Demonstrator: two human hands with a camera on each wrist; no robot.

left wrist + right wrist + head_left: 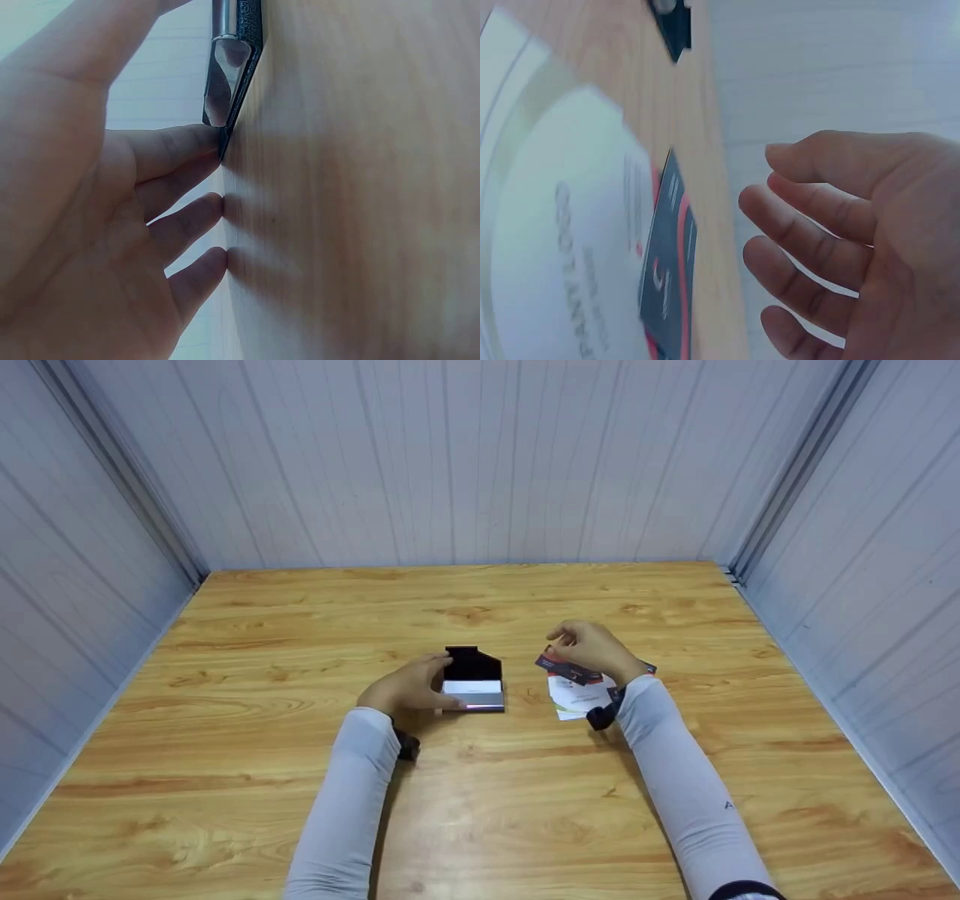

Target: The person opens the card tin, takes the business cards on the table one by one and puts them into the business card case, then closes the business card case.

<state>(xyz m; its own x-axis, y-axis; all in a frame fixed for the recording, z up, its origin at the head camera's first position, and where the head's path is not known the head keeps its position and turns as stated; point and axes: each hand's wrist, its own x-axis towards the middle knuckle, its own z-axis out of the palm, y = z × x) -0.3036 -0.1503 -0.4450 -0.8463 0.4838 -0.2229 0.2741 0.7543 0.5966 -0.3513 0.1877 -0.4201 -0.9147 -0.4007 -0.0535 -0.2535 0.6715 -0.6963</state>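
A business card case (491, 668) stands opened on the wooden table, its black lid raised at the back and a shiny metal front. White cards (471, 687) show inside it. My left hand (405, 684) holds the case at its left side, thumb at the front edge and index finger by the lid; the other fingertips rest at the tabletop in the left wrist view. Over the loose business cards to the right hovers my right hand (598, 651), fingers loosely bent with nothing between them. Dark red-edged cards (669, 262) overlap white printed ones (562, 225).
The wood-grain table (465, 810) is bounded by pale panelled walls (480, 465) at the back and both sides. A strip of bare wood separates the case from the loose cards. A black wrist camera (602, 717) sits close above the white cards.
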